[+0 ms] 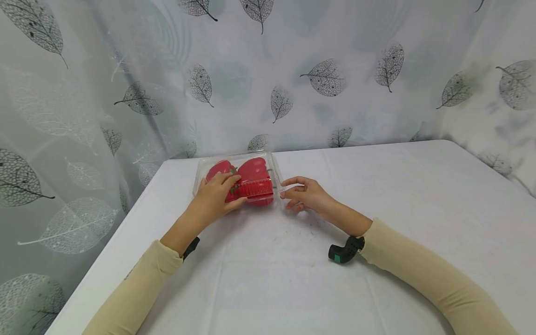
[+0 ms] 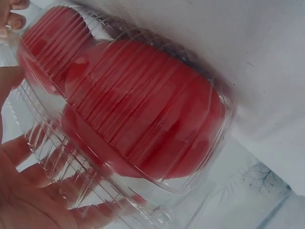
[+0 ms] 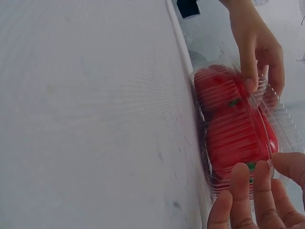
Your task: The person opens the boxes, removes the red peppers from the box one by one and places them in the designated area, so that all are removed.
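A clear plastic clamshell box [image 1: 274,168] holds several red bell peppers [image 1: 253,170] with green stems, at the far left of the table. Over the left part of its lid lies my left hand [image 1: 215,193], fingers spread on the plastic and thumb at the front rim. In the left wrist view those fingers [image 2: 35,174] show through the ridged lid edge, stretched out. My right hand [image 1: 307,195] is at the box's right front corner, its fingers loosely bent and fingertips right at the rim. The right wrist view shows its thumb [image 3: 290,166] and fingers near that corner.
White cloth covers the table [image 1: 377,186], whose back edge runs close behind the box. A curtain [image 1: 234,83] with a leaf print hangs behind and at the left. A black wrist device [image 1: 345,251] sits under the right wrist.
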{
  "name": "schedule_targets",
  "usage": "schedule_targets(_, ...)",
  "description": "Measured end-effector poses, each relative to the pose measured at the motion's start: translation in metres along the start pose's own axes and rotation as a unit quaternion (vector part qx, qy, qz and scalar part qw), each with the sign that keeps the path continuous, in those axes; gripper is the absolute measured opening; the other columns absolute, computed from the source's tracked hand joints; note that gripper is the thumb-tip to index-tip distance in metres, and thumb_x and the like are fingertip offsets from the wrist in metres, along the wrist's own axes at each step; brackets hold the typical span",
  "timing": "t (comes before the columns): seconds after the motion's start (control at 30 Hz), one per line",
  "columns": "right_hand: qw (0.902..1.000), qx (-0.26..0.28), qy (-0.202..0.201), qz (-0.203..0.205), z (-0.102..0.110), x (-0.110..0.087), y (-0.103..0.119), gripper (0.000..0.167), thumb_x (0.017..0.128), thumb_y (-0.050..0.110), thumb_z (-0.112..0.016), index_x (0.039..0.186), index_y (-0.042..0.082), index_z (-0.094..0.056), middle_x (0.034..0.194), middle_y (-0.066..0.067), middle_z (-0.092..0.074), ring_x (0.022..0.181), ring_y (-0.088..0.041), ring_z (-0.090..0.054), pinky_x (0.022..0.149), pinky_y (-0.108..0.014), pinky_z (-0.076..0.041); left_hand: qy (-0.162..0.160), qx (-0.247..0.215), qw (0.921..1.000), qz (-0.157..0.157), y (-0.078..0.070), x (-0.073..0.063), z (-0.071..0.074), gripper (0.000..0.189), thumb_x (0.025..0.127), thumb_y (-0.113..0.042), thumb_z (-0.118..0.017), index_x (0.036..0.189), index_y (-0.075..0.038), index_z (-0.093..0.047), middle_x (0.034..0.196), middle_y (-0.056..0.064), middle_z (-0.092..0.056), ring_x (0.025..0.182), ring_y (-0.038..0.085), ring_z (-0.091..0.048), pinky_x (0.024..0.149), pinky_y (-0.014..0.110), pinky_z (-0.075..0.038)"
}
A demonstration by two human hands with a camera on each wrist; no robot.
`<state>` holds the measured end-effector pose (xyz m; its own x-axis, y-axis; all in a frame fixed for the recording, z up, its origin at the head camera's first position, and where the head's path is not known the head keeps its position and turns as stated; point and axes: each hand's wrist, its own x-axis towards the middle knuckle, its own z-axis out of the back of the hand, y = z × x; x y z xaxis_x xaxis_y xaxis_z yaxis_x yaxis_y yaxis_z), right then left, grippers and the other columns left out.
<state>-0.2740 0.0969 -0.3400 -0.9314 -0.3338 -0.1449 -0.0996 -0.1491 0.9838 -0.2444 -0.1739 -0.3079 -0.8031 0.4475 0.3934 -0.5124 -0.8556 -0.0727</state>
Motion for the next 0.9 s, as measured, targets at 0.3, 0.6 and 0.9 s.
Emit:
schedule_targets(0.3, 1.0000, -0.002, -0.003, -0.004, 0.000, -0.001, 0.000, 0.041, 0.093, 0.019, -0.067, 0.130, 0.009, -0.054, 0.107, -0.007, -0.071, 0.071, -0.016, -0.067, 0.063, -0.027, -0.053, 0.000, -0.059, 0.9982, -0.005, -0.003, 0.000, 0.008, 0.045, 0.082, -0.013, -0.074, 0.123, -0.003, -0.060, 0.119, 0.017, -0.062, 0.112, 0.030, -0.058, 0.094, 0.074, -0.037)
schedule_targets(0.6, 1.0000, 0.007, 0.007, 0.001, 0.002, 0.000, -0.001, 0.042, 0.095, 0.018, -0.065, 0.133, 0.006, -0.052, 0.104, -0.005, -0.072, 0.071, -0.015, -0.068, 0.063, -0.026, -0.053, 0.004, -0.041, 0.9991, -0.009, -0.002, -0.002, 0.011, 0.047, 0.079, -0.006, -0.072, 0.125, -0.005, -0.060, 0.122, 0.014, -0.062, 0.112, 0.030, -0.059, 0.092, 0.065, -0.045)
schedule_targets(0.9, 0.9999, 0.013, 0.007, -0.007, 0.001, 0.001, -0.001, 0.040, 0.094, 0.017, -0.066, 0.131, 0.009, -0.053, 0.104, -0.005, -0.071, 0.070, -0.016, -0.068, 0.062, -0.026, -0.054, 0.000, 0.027, 0.9996, 0.009, 0.007, -0.012, 0.010, 0.052, 0.085, -0.029, -0.074, 0.130, -0.008, -0.059, 0.129, 0.013, -0.060, 0.119, 0.030, -0.057, 0.093, 0.057, -0.046)
